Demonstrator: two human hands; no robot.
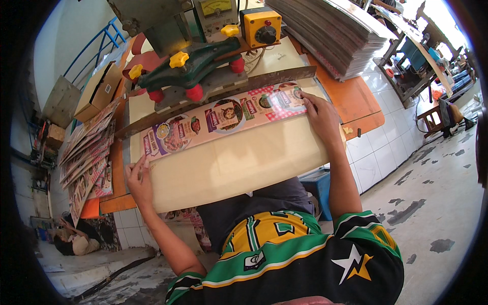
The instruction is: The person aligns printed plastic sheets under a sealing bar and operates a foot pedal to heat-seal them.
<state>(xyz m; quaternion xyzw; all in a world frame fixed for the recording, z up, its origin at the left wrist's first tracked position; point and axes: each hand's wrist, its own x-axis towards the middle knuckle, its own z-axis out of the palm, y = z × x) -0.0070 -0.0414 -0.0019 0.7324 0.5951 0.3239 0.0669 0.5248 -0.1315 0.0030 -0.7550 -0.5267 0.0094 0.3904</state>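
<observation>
Strip [223, 119]: The long pink printed piece, bearing food pictures, is lying across the cream board [239, 160], just in front of the metal bar [284, 77].
Left hand [140, 185]: Its fingertips are touching the strip's near left corner, thumb and forefinger showing slightly apart; I cannot tell whether they are pinching it.
Right hand [321, 118]: Its thumb and forefinger are resting at the strip's right end; the other fingers are mostly hiding, so I cannot tell whether the hand is clamping on it.
Board: It is lying under the strip and reaching past the table [362, 104] toward the person's lap.
Press [190, 71]: Its dark green frame is standing behind the bar, carrying yellow knobs [179, 59] above and red feet [194, 92] below.
Control box [261, 26]: It is sitting to the right of the press, its yellow front showing a black dial and a red light.
Meter [216, 7]: It is showing a yellow face beside the control box.
Stack [325, 40]: Many flat sheets are lying beyond the strip's right end.
Pile [89, 152]: Loose printed pieces are overlapping on the left, near an open carton [96, 91].
Shirt [305, 254]: The person is wearing green, black and yellow.
Another person [79, 241]: They are showing low at the far left.
</observation>
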